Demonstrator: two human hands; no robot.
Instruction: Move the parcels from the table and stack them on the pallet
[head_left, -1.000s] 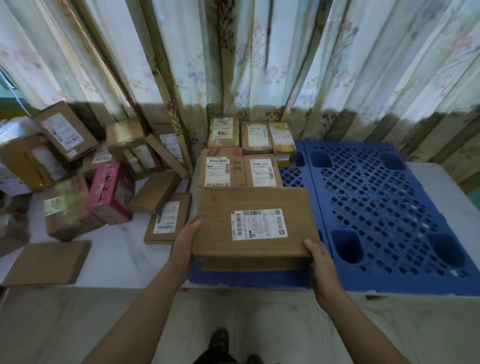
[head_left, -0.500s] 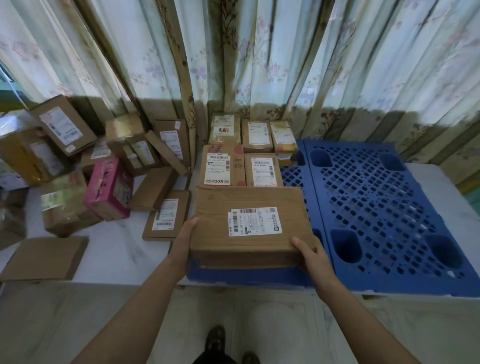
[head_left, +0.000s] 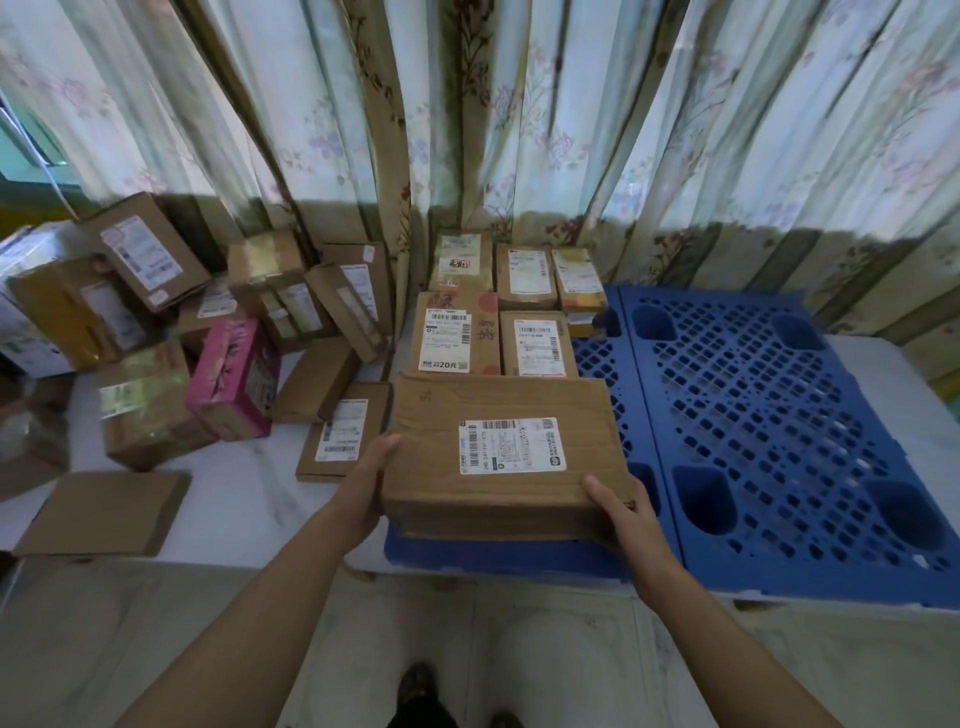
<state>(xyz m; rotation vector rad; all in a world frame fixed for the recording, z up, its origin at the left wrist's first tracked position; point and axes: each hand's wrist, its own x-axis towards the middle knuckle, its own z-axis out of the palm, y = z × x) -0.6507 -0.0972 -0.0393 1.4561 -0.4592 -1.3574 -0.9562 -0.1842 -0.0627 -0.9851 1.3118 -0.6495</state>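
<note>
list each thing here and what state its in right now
big box: label up, gripped at both sides, at the pallet's near left corner
left hand: grips the box's left edge
right hand: grips the near right corner
pallet: flat, right part bare
five parcels: laid flat on the pallet's far left, labels up
pink box: on the table, tilted
flat carton: lying at the table's near edge

Pale floral curtains (head_left: 322, 104) with brown vine stripes are hanging across the back — daylight glowing through them — above a grey marbled tile floor (head_left: 519, 649).
</note>
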